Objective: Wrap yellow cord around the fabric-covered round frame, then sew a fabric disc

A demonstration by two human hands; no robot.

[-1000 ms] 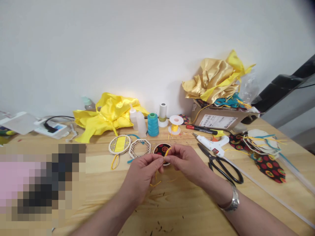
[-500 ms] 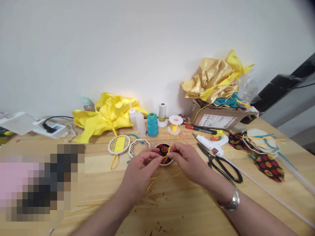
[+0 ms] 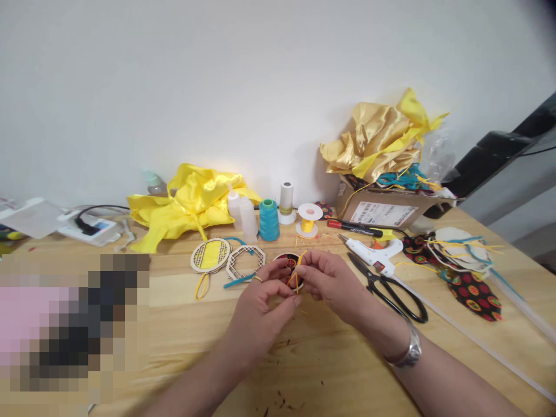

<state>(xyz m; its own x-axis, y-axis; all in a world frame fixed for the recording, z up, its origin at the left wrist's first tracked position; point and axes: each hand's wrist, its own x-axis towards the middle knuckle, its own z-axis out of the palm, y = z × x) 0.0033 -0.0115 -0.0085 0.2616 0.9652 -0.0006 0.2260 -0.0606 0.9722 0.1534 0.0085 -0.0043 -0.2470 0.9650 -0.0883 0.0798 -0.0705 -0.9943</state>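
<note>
A round, pale-rimmed ornament with dark patterned fabric (image 3: 285, 260) lies on the table, partly hidden behind my fingers. Yellow cord (image 3: 297, 282) runs between my two hands at its near edge. My right hand (image 3: 330, 284) pinches the cord between thumb and forefinger. My left hand (image 3: 269, 304), a ring on one finger, curls in with its thumb and fingertips closed on the lower part of the cord. Just left sit an octagonal lattice frame (image 3: 229, 267) with blue cord and a round lattice ornament with yellow fabric (image 3: 196, 258).
Black-handled scissors (image 3: 393, 294) and a white glue gun (image 3: 380, 255) lie right of my hands. Behind stand a blue thread cone (image 3: 269, 221), a yellow cord spool (image 3: 307, 226) and white bottles (image 3: 248, 220). A cardboard box (image 3: 347, 200) holds fabric; yellow cloth (image 3: 182, 208) is bunched at left.
My left hand has shifted right and slightly down, its thumb now closer to my right fingers. The loose yellow cord ends have been drawn in between the hands. The right hand stays nearly still.
</note>
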